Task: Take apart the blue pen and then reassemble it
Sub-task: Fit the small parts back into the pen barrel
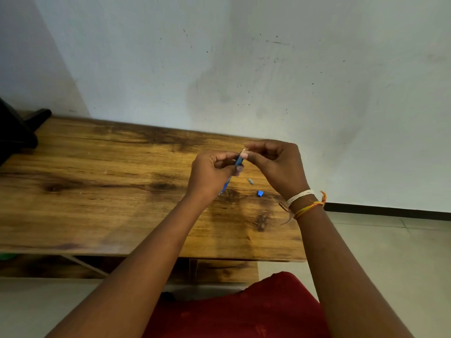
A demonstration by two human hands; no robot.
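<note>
My left hand (211, 173) grips the blue pen barrel (239, 160), held tilted above the wooden table (97, 191); the barrel's lower end pokes out below the palm. My right hand (275, 162) pinches a thin pale piece (244, 151) at the barrel's upper end, which looks like the refill, mostly hidden by fingers. Two loose parts lie on the table under my right hand: a small grey piece (251, 181) and a small blue piece (260, 193).
The table's right edge (301, 230) runs just under my right wrist, with tiled floor (390, 252) beyond. A dark object (17, 135) sits at the table's far left corner. The wall (244, 69) stands close behind. My red-clothed lap (244, 313) is below.
</note>
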